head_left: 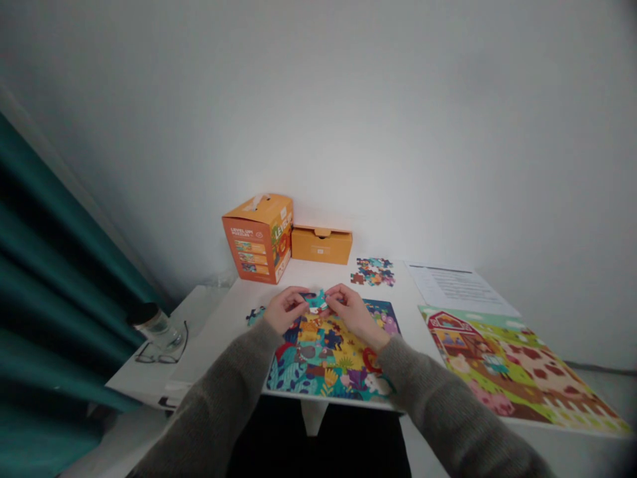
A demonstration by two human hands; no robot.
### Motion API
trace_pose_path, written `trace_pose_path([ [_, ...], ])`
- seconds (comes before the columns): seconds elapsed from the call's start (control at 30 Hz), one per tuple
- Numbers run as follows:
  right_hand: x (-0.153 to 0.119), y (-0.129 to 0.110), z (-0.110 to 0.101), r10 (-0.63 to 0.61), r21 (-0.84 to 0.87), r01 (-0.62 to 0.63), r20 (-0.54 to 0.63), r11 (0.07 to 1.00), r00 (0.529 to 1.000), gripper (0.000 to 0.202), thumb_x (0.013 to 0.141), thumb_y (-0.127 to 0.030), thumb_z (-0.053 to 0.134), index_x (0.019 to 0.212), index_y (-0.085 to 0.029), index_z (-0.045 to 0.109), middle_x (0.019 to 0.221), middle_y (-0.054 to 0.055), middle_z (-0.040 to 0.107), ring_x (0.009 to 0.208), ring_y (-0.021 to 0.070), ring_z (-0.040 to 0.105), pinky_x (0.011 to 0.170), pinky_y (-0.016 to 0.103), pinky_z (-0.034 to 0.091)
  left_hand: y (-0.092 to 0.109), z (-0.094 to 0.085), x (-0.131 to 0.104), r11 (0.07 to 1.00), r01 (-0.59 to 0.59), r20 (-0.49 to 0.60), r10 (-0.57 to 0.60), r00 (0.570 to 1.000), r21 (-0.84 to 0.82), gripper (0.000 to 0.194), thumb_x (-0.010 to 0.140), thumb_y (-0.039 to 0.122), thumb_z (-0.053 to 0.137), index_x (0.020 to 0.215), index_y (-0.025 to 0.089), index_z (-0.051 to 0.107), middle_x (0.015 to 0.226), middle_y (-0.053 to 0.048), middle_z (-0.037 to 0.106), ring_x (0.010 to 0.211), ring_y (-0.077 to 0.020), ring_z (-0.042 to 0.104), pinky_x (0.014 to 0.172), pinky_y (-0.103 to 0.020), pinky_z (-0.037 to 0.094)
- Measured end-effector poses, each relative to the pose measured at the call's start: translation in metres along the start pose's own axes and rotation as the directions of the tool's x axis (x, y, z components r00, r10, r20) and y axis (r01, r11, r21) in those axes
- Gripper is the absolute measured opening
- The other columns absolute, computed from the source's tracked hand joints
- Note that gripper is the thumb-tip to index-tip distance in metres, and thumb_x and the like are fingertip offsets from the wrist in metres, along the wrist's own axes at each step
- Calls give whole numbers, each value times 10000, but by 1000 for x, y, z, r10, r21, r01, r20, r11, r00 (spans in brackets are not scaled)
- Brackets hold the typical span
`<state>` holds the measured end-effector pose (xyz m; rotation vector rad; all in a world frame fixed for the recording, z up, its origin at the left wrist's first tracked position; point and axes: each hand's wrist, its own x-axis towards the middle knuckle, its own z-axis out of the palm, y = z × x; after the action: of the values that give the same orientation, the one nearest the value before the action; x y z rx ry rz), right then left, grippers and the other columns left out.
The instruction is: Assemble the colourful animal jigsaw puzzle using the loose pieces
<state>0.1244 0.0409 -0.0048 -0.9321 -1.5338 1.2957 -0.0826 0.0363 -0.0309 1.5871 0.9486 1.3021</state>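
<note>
A partly assembled jigsaw puzzle (343, 358) with a colourful animal scene lies on the white table in front of me. Over its far edge, my left hand (285, 309) pinches the left side of a teal and white puzzle piece (316, 303). From the other side, my right hand (350, 311) has its thumb and fingers closed on the same piece. Whether the piece touches the puzzle below cannot be made out. A few loose dark-blue pieces (255, 315) lie just left of my left hand. Both hands cover part of the puzzle's upper area.
An orange puzzle box (256, 239) and a low orange carton (321, 245) stand by the wall. Loose pieces (374, 272) are piled at the back. A printed sheet (458, 289) and a farm picture (512, 372) lie right. Left are a glass jar (162, 328) and eyeglasses (159, 359).
</note>
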Motion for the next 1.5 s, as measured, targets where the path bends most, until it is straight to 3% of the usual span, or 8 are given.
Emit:
trace_pose_path([
  [0.17, -4, 3, -1, 30, 31, -30, 14, 999, 999, 319, 832, -499, 693, 897, -217, 558, 637, -58, 630, 656, 165, 726, 633, 263, 533, -2, -3, 3, 999, 27, -98, -30, 995, -23, 325, 800, 417, 723, 975, 156, 639, 698, -4, 683, 621, -139, 644, 643, -264, 534],
  [0.4, -6, 9, -2, 42, 23, -41, -32, 999, 999, 291, 858, -475, 672, 912, -215, 553, 662, -30, 679, 646, 166, 720, 643, 265, 513, -3, -3, 3, 999, 14, -72, -17, 997, -39, 345, 754, 443, 777, 901, 151, 666, 781, -52, 735, 729, -177, 699, 715, -301, 577],
  [0.7, -7, 2, -4, 9, -33, -9, 7, 999, 1000, 235, 871, -422, 640, 977, -225, 568, 666, -43, 665, 637, 146, 674, 641, 262, 501, -1, -1, 3, 998, 40, -114, -45, 992, -51, 368, 712, 452, 813, 839, 142, 662, 732, -39, 718, 687, -160, 681, 686, -280, 561],
  [0.93, -10, 2, -3, 11, -73, -12, -13, 997, 1000, 214, 888, -420, 612, 938, -217, 569, 664, -20, 689, 616, 145, 661, 644, 264, 497, 1, 0, 2, 992, 27, -26, -30, 999, -124, 404, 701, 402, 833, 962, 143, 666, 808, -51, 732, 766, -166, 705, 771, -290, 566],
  [1.13, -12, 5, -4, 33, -43, -33, 10, 999, 999, 234, 899, -442, 602, 967, -221, 562, 662, -25, 679, 623, 149, 661, 642, 266, 504, -4, -1, 2, 994, 40, -48, -45, 998, -106, 375, 681, 419, 844, 861, 144, 665, 783, -55, 739, 752, -176, 714, 763, -302, 572],
  [1.3, -12, 4, -10, -126, -216, 127, 18, 968, 992, 206, 922, -379, 577, 1063, -228, 560, 719, -35, 662, 669, 142, 642, 652, 263, 499, -5, -1, 3, 994, 35, -72, -42, 996, -100, 385, 665, 435, 852, 831, 146, 658, 763, -55, 739, 724, -179, 718, 747, -306, 578],
  [1.5, -19, -4, -15, -229, -497, 234, 72, 836, 971, 138, 931, -286, 565, 1052, -229, 599, 842, 5, 741, 774, 169, 697, 748, 297, 513, -3, 0, 2, 994, 36, -40, -40, 998, -106, 388, 674, 443, 848, 823, 148, 645, 757, -58, 739, 730, -191, 727, 742, -315, 587],
])
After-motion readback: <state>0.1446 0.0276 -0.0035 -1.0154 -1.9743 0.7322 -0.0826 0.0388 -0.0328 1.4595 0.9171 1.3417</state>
